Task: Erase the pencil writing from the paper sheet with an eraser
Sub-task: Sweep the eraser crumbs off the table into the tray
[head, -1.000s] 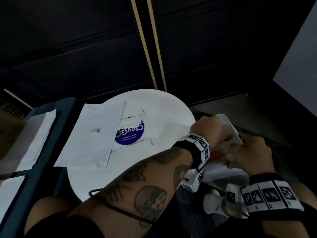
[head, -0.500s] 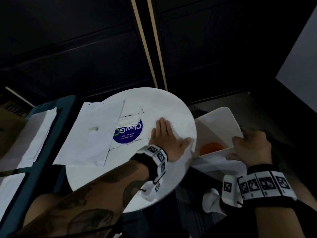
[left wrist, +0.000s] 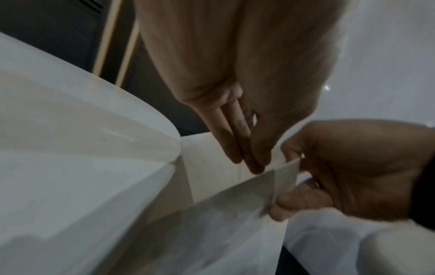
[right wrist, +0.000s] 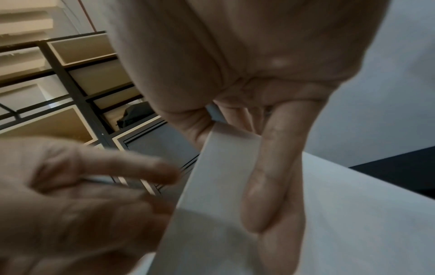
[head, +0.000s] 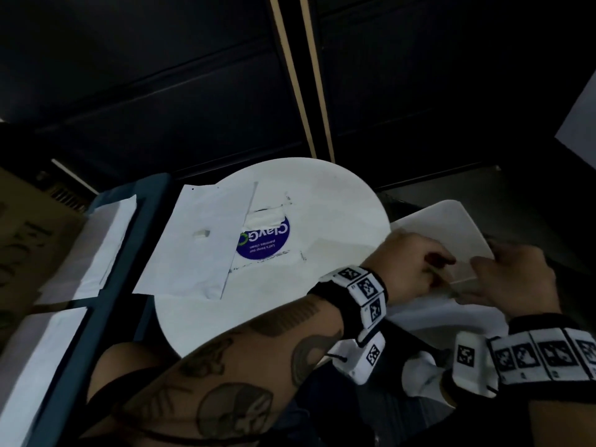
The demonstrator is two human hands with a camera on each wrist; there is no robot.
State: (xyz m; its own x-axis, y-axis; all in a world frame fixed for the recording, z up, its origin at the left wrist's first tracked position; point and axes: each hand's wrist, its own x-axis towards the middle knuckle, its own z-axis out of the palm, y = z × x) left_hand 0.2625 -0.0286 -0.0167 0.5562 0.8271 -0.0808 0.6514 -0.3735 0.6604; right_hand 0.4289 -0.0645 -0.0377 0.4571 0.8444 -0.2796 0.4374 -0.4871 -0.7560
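R hand [head: 512, 272] is pinching a paper sheet [head: 451, 227] off the round table's [head: 322, 195] right edge; L hand [head: 409, 266] w/ straight fingers is touching it. Eraser [head: 201, 234] is lying on another sheet [head: 193, 253] beside a purple "ClayGo" sticker [head: 264, 241], small print unreadable.

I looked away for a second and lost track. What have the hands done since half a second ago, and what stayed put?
The left hand left the round table, where it lay flat, and moved right to the sheet beside the table; its fingers now touch that sheet. The right hand still pinches the sheet's near edge. The eraser and the paper under it have not moved.
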